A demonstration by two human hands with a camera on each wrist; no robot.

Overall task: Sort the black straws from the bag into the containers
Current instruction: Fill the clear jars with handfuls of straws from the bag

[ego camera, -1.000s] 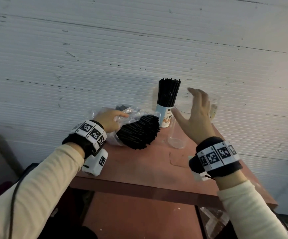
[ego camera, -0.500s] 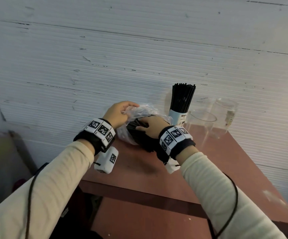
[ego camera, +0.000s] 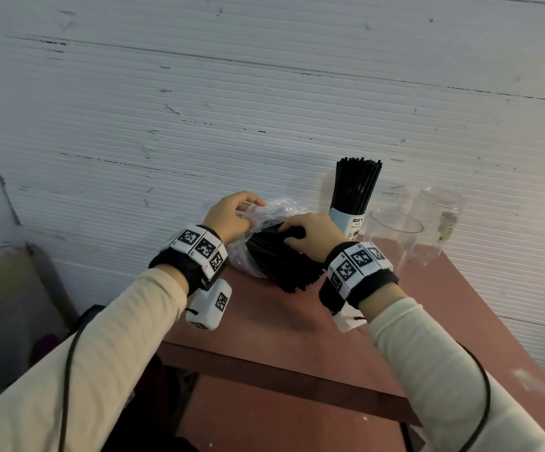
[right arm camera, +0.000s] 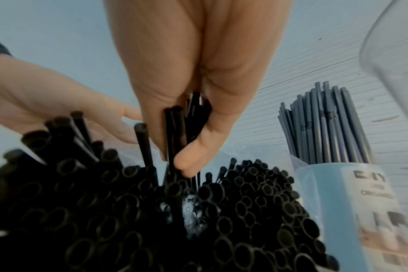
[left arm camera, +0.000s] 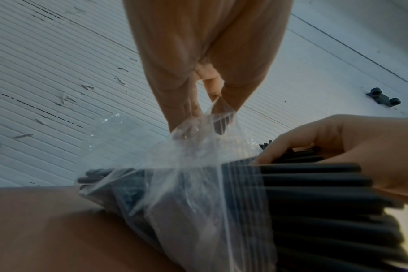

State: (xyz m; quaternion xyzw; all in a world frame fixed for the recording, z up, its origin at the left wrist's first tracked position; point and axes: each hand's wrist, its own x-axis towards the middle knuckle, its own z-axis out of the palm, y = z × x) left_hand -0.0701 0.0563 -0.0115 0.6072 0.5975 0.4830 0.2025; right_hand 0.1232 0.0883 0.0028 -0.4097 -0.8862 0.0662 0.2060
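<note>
Black straws [ego camera: 280,259] lie as a bundle in the clear bag [ego camera: 266,212] on the table [ego camera: 297,324], long axis running from the bag's closed end near the wall toward the person, open ends facing the right hand [ego camera: 310,234]. Right hand's fingers are curled round a small clutch of thin straws near their ends; left hand [ego camera: 228,216] pinches the bag's plastic. Judgement: pull along the axis, toward the empty cup [ego camera: 395,236] and jar [ego camera: 435,220] on the right.

straws [ego camera: 277,259] in bag [ego camera: 248,256], containers [ego camera: 395,233] right
</note>
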